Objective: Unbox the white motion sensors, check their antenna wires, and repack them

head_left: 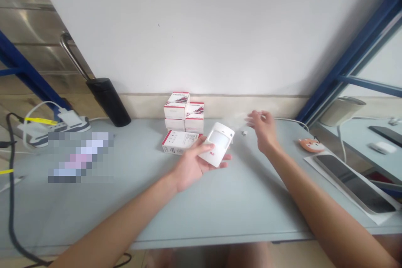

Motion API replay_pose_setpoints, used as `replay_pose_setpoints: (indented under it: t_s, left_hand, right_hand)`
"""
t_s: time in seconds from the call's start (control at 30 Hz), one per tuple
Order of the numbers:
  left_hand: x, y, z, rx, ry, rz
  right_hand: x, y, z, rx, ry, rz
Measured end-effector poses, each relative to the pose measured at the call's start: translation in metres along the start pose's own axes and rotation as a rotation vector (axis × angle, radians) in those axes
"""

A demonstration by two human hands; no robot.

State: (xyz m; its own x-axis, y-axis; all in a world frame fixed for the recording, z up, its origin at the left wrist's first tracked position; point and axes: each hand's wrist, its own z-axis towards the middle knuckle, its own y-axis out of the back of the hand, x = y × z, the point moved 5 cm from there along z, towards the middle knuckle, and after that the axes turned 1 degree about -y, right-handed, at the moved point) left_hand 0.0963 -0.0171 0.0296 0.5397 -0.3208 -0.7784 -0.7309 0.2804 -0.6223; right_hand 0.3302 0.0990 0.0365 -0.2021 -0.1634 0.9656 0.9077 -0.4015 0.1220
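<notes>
My left hand (191, 167) grips a white motion sensor (217, 144), thumb across its front and fingers beneath, tilted above the table. It has a curved translucent window and small red print. To its right, my right hand (262, 130) is raised and slightly blurred, fingers closed together. A faint see-through patch, apparently a clear plastic bag (234, 119), extends leftward from those fingers. Under it on the table lies a small white piece (244, 133). Behind my left hand is a white and red box (177, 141) lying flat, with several similar boxes (176, 106) stacked against the wall.
A black cylinder (108, 102) stands by the wall at left, near a power strip (67, 130) with cables and a pixelated object (80, 157). On the right, a phone (353, 182) lies on white paper beside an orange animal-faced item (310, 145). Blue frames border the table (251, 213).
</notes>
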Motion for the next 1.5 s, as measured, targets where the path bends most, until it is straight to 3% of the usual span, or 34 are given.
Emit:
replay_pose_setpoints:
  t_s: [0.1, 0.17, 0.27, 0.33, 0.37, 0.43, 0.53, 0.63, 0.87, 1.03, 1.33, 1.5]
  left_hand:
    - [-0.001, -0.005, -0.001, 0.062, 0.027, -0.072]
    - [-0.001, -0.005, 0.000, 0.051, 0.030, -0.100]
    - [-0.002, -0.001, 0.003, -0.010, 0.025, -0.103]
    - [-0.002, 0.002, 0.004, -0.040, 0.017, -0.093]
    - [-0.002, 0.002, 0.004, -0.050, 0.015, -0.090]
    - [-0.003, 0.003, 0.004, -0.069, 0.007, -0.095]
    - [-0.004, 0.002, 0.003, -0.083, -0.014, -0.106]
    - [-0.006, 0.000, 0.002, -0.065, -0.035, -0.097]
    - [-0.005, -0.002, 0.002, -0.043, 0.000, -0.024]
    - [-0.004, -0.005, 0.002, -0.015, 0.087, 0.011]
    - [0.007, 0.003, 0.005, 0.001, 0.188, 0.143]
    - [0.011, 0.004, 0.004, 0.022, 0.265, 0.224]
  right_hand:
    - [-0.024, -0.010, 0.000, 0.071, -0.019, -0.239]
    - [-0.026, -0.013, -0.004, 0.046, 0.069, -0.371]
    - [-0.006, -0.014, -0.015, -0.028, 0.299, -0.544]
    - [0.014, -0.015, -0.026, -0.009, 0.409, -0.461]
    - [0.024, -0.017, -0.032, 0.050, 0.430, -0.372]
    - [0.039, -0.026, -0.047, 0.310, 0.394, -0.196]
    - [0.049, -0.043, -0.073, 0.708, 0.156, -0.052]
    - [0.053, -0.049, -0.086, 0.810, 0.004, 0.084]
    - [0.041, -0.043, -0.068, 0.638, -0.098, 0.100]
    - [0.033, -0.018, -0.034, 0.342, -0.109, 0.238]
    - [0.001, 0.012, 0.012, 0.163, -0.217, 0.347]
    - [-0.021, 0.039, 0.045, 0.036, -0.250, 0.460]
